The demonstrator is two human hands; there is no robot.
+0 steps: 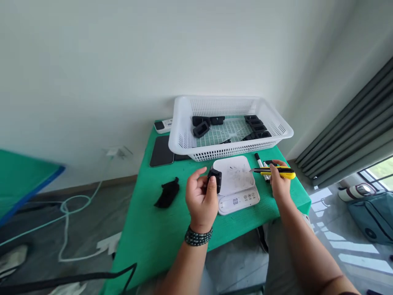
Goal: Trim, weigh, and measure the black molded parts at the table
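Observation:
A small black molded part (218,178) is pinched between the thumb and fingers of my left hand (201,196), over the left side of a white digital scale (236,178). The scale's display reads 0.0 and its plate carries dark smudges. My right hand (281,182) grips a yellow and black utility knife (284,172). Its blade points left, over the scale's right edge, apart from the black part. Partly hidden by the right hand, a black-capped marker (259,162) lies beside the scale.
Behind the scale, a white plastic basket (231,151) holds several black frame-like parts (202,129). A dark tablet-like slab (162,150), a white device (163,125) and a crumpled black cloth (167,192) lie on the green-covered table (147,241). A cable (66,229) loops across the floor.

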